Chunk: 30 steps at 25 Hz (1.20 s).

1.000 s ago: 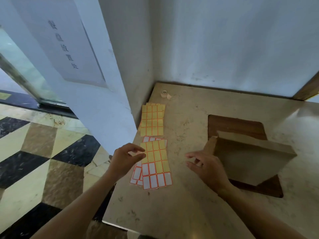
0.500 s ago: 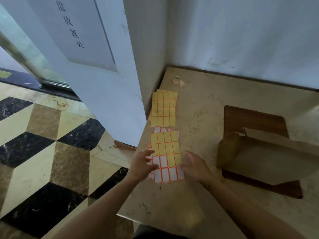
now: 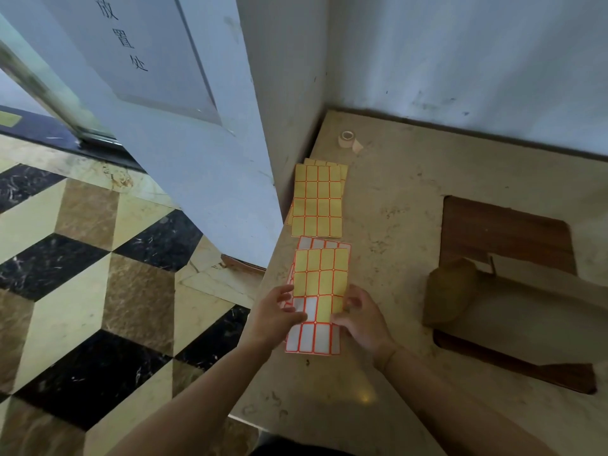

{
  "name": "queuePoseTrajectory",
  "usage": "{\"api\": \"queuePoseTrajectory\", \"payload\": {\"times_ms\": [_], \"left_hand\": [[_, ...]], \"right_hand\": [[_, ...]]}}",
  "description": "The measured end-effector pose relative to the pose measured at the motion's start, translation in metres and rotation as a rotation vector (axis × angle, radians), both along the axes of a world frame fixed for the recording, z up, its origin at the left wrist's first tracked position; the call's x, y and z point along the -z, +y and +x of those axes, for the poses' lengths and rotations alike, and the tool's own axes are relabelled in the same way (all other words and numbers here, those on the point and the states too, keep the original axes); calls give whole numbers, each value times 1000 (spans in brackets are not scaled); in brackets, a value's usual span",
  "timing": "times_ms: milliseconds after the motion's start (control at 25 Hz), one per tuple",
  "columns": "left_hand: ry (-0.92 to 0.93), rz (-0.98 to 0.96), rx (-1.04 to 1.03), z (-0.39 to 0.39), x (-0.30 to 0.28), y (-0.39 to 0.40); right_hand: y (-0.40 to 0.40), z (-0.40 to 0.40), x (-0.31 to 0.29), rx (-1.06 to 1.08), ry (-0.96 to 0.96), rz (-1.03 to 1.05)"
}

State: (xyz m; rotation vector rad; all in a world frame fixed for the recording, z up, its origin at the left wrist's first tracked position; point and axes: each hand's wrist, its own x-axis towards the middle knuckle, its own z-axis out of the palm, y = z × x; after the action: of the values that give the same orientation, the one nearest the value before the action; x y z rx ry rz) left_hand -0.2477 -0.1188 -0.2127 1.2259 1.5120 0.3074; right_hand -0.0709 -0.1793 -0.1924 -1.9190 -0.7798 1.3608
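Left hand (image 3: 274, 319): fingers fairly straight, laid across the left side of the top label sheet (image 3: 320, 278). Right hand (image 3: 363, 319): fingers curled, pinching that sheet's right edge. The sheet tops the near stack (image 3: 306, 242), at the left edge of the counter (image 3: 394, 225), with the floor (image 3: 98, 291) drop just beside the left hand. 2 stacks; the far stack (image 3: 317, 202) is all yellow, near the wall. 1 tape roll (image 3: 346, 138) in the back corner. 1 cardboard box (image 3: 526, 307) on the right, well apart, with counter surface showing between.
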Motion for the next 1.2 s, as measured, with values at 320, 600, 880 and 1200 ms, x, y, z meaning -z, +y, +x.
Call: {"api": "queuePoseTrajectory", "payload": {"times_ms": [320,600,880,1200], "left_hand": [[-4,34,87,-5,1,-3],[70,79,165,-5,-2,-8],[86,399,437,-1,-45,-16],[71,682,559,9,-109,-29]], "right_hand": [[0,-12,-7,112,76,-88],[-17,-33,-6,68,283,-119],[-17,-7,-47,-10,117,-1],[-36,15,-102,83,289,130]]}}
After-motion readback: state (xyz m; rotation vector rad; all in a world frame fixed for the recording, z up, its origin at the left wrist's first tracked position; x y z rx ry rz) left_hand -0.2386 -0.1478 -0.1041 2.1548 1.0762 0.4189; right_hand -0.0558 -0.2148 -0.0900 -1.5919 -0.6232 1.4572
